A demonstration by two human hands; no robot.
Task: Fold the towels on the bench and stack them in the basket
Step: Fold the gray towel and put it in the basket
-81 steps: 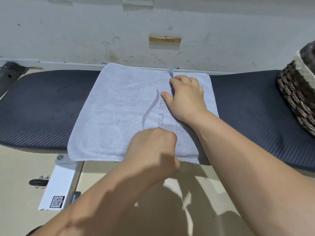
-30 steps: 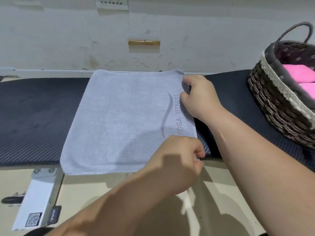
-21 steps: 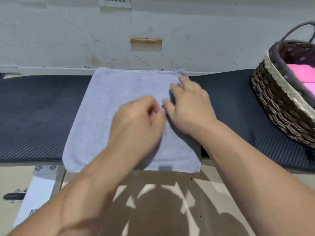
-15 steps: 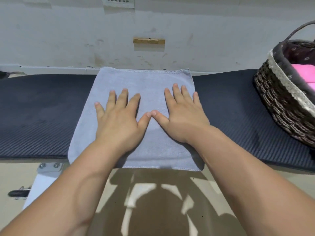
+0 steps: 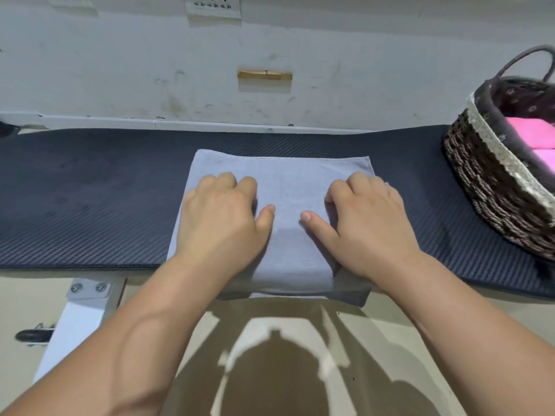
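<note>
Resting side by side on a grey towel [image 5: 288, 181], the left hand [image 5: 222, 217] and right hand [image 5: 366, 223] lie palm-down and apart, with a strip of bare cloth between them. Each has its fingers curled under so the knuckles face up, and each thumb lies straight on the cloth, pointing at the other. The fingertips are hidden under the knuckles, so I cannot tell whether the hands pinch the cloth or only press on it. The towel lies on the dark ribbed bench [image 5: 90, 199], its stitched far edge just beyond the knuckles. Its near edge, under the wrists, reaches over the bench's near edge, and a darker layer of cloth shows below the right wrist. Well off to the right of the right hand, a woven basket [image 5: 492, 181] with a dark lining and a loop handle stands on the bench, partly cut off by the frame edge; folded pink towels [image 5: 528, 127] lie inside it. Beyond the hands a scuffed white wall [image 5: 120, 70] rises behind the bench, with a small wooden strip [image 5: 264, 75] fixed to it. Below the left forearm a white bracket [image 5: 81, 310] with two screws shows under the bench, and the tan floor [image 5: 285, 370] beneath both arms carries a shadow.
</note>
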